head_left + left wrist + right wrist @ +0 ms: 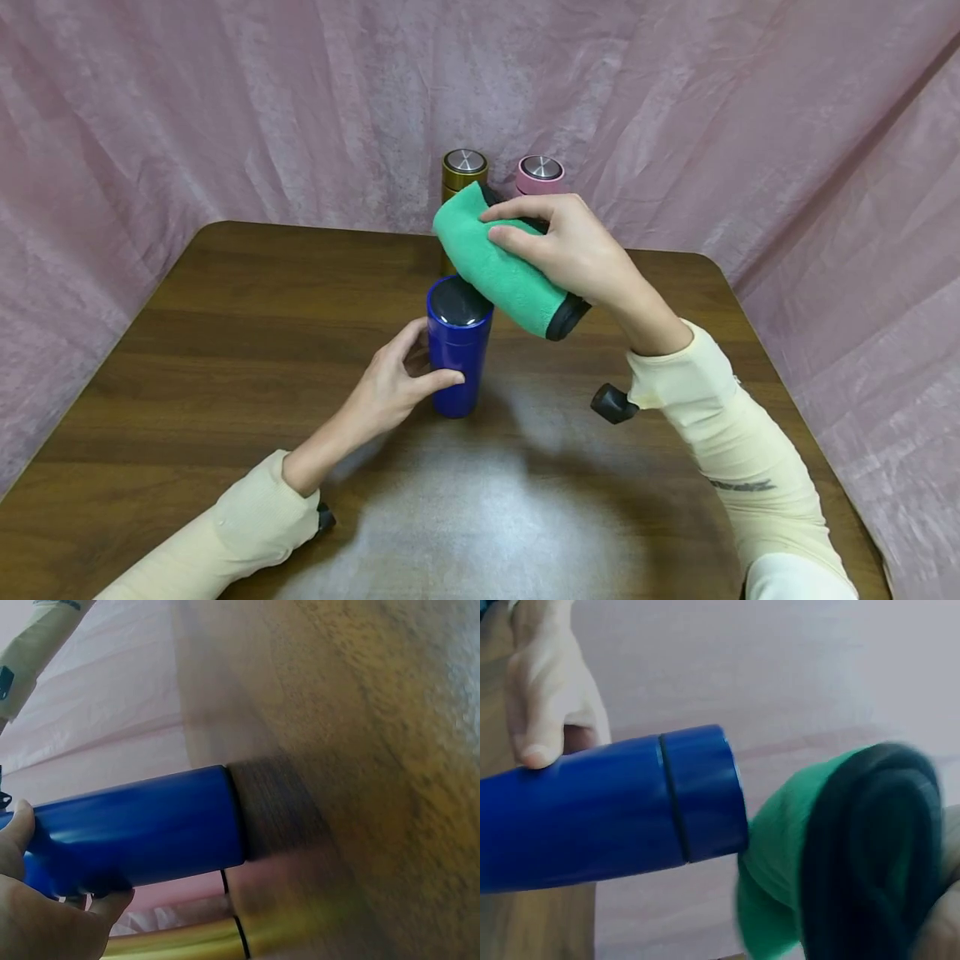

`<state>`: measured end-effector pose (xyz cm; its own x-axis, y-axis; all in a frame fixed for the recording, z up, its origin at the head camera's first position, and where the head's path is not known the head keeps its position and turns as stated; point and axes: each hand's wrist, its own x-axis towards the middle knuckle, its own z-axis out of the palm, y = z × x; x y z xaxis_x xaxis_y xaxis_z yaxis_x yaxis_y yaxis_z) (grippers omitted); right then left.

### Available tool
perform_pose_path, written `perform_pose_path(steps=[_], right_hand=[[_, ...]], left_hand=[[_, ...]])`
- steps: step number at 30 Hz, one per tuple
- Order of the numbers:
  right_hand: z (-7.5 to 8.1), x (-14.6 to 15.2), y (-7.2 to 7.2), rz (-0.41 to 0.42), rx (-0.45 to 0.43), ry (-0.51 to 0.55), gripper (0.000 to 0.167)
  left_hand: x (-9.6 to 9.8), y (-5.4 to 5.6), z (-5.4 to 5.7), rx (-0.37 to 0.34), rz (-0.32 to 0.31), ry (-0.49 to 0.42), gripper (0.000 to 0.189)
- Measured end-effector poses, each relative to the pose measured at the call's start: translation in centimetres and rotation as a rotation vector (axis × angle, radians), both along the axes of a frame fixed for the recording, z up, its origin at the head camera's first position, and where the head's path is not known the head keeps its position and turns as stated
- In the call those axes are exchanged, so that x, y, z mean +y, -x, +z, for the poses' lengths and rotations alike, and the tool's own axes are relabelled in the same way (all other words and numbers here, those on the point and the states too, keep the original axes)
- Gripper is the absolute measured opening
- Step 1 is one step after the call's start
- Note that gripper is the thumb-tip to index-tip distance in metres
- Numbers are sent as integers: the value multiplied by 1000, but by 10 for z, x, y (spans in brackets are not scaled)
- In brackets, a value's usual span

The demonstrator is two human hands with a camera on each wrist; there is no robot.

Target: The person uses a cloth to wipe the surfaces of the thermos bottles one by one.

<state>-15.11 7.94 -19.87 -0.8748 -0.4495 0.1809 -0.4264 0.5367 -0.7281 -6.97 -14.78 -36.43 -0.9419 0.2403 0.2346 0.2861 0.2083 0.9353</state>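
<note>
A blue tumbler [459, 358] with a shiny black top stands upright on the wooden table. My left hand [390, 379] grips its side, thumb across the front and the other fingers partly hidden behind it. The same tumbler [142, 829] lies sideways across the left wrist view. My right hand [577, 246] holds a folded green cloth [502, 262] with black edging, pinched between thumb and fingers. In the right wrist view the cloth [787, 832] meets the rim of the tumbler's top; how firmly it presses, I cannot tell.
Behind the cloth stand a gold bottle [465, 167] and a pink bottle [540, 172], both with silver-centred lids and partly hidden. The brown wooden table [225, 333] reaches back to a pink curtain [337, 108], which also hangs along the sides.
</note>
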Motion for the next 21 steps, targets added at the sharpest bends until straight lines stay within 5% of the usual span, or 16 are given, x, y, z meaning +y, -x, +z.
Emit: perform_pose_path(steps=[8,21], right_hand=[[-17,16,-6,-18,22,265,43],[-58,13,-7,61,2,339,46]], left_hand=[[1,0,-1,-2,14,-13,69],[2,-1,-3,-23,13,-19,70]])
